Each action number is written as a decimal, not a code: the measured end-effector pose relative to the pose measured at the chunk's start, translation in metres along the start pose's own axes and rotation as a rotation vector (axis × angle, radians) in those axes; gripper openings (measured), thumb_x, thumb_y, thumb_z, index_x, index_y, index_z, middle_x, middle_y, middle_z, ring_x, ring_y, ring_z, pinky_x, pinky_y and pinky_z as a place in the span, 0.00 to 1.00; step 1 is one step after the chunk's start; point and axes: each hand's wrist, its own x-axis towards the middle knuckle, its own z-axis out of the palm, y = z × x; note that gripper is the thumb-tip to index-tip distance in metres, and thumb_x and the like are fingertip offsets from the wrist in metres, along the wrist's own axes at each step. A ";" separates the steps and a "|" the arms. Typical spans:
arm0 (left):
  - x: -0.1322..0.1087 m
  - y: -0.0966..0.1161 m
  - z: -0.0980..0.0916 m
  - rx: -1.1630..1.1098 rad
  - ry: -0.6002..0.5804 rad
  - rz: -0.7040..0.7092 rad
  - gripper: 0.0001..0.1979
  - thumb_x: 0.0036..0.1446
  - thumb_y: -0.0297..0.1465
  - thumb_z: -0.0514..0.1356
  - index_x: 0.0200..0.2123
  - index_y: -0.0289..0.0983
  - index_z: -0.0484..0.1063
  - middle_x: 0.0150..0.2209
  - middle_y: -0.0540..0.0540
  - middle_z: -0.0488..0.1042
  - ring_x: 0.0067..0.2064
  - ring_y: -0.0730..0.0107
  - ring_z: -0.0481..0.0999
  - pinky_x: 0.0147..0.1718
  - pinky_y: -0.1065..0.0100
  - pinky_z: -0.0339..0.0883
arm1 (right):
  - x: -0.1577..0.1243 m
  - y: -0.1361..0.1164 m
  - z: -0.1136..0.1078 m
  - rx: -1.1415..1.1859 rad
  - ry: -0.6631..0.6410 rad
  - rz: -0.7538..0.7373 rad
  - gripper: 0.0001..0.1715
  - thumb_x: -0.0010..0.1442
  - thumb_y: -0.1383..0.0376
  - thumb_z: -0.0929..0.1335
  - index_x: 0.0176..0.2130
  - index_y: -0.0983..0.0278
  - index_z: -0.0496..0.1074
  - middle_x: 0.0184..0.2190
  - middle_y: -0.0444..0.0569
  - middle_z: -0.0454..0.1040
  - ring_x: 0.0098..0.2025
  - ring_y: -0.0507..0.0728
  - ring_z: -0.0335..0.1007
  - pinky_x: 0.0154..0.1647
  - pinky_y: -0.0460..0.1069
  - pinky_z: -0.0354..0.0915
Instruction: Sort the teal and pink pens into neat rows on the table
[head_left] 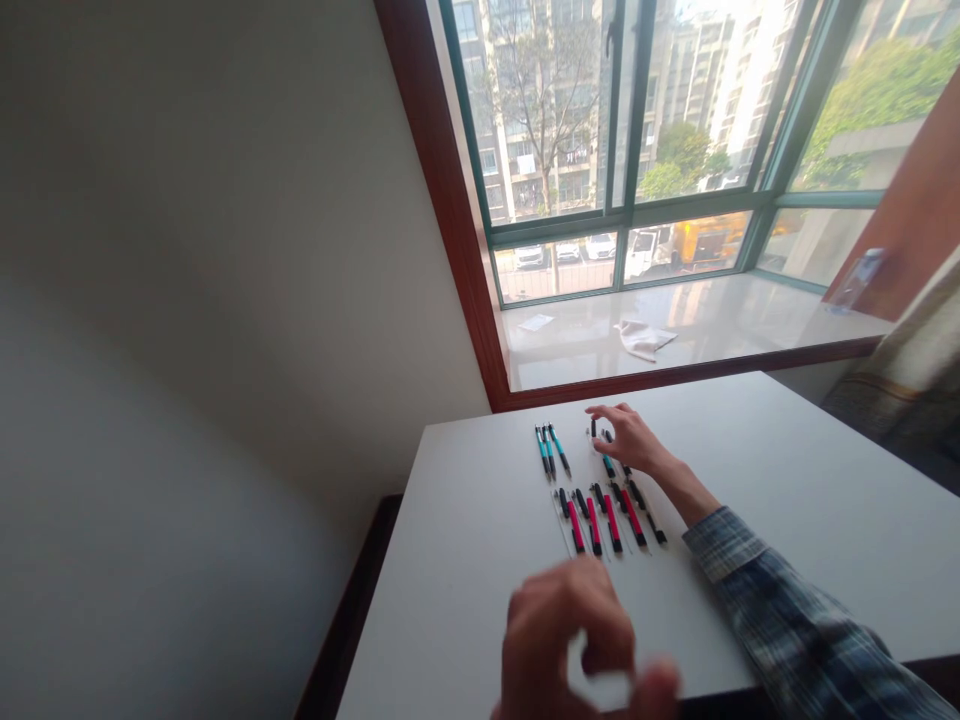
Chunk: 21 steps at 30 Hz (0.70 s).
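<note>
From the head camera's view, I see a white table (450, 560) with a spread of pen parts near its middle, and I take that spread as the centre of my clock, with twelve at the window (628, 214). Four red pen barrels (613, 522) lie side by side there, and at their three o'clock end is a slim black barrel (656, 528). Black pen tops (598, 497) sit along the far ends of the barrels, and thin refills (562, 521) lie between them. Toward eleven o'clock, three teal pens (550, 452) rest close together, well apart from the loose pieces. At one o'clock the right hand (628, 437) reaches over the table from a plaid sleeve (780, 590), its thumb and forefinger curved partway apart. A small black piece (593, 427) shows in that gap; I cannot tell whether it is pinched or only lies behind the fingertips. A teal barrel (607, 465) lies just beside this hand, at its seven o'clock. Between six and seven o'clock, nearest the camera and blurred, the left hand (559, 630) hangs with its fingers curled and thumb apart, the tabletop showing through the loop; I see nothing in its grip. Beyond the table, a sheet of paper (536, 323) lies on the windowsill (570, 367) at eleven, a crumpled cloth (643, 338) near twelve, and a clear bottle (855, 282) stands between one and two.
</note>
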 end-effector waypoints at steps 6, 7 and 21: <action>0.105 -0.100 0.014 -0.036 0.114 -0.181 0.16 0.63 0.45 0.59 0.37 0.39 0.74 0.25 0.51 0.69 0.25 0.72 0.68 0.25 0.71 0.66 | -0.003 -0.046 -0.006 0.007 0.230 -0.218 0.28 0.60 0.65 0.72 0.59 0.59 0.68 0.51 0.54 0.76 0.54 0.66 0.69 0.56 0.64 0.68; 0.113 -0.115 0.014 -0.016 0.110 -0.207 0.17 0.64 0.46 0.58 0.41 0.38 0.76 0.27 0.50 0.72 0.26 0.70 0.70 0.26 0.71 0.67 | -0.005 -0.053 -0.004 0.027 0.227 -0.254 0.28 0.60 0.66 0.72 0.59 0.59 0.68 0.51 0.54 0.75 0.54 0.66 0.70 0.55 0.63 0.69; 0.112 -0.172 0.024 0.039 0.076 -0.255 0.13 0.60 0.39 0.63 0.44 0.39 0.79 0.37 0.44 0.82 0.37 0.62 0.81 0.36 0.65 0.75 | -0.004 -0.041 0.000 0.118 0.068 -0.191 0.16 0.66 0.63 0.69 0.54 0.56 0.74 0.49 0.53 0.78 0.53 0.65 0.71 0.54 0.62 0.72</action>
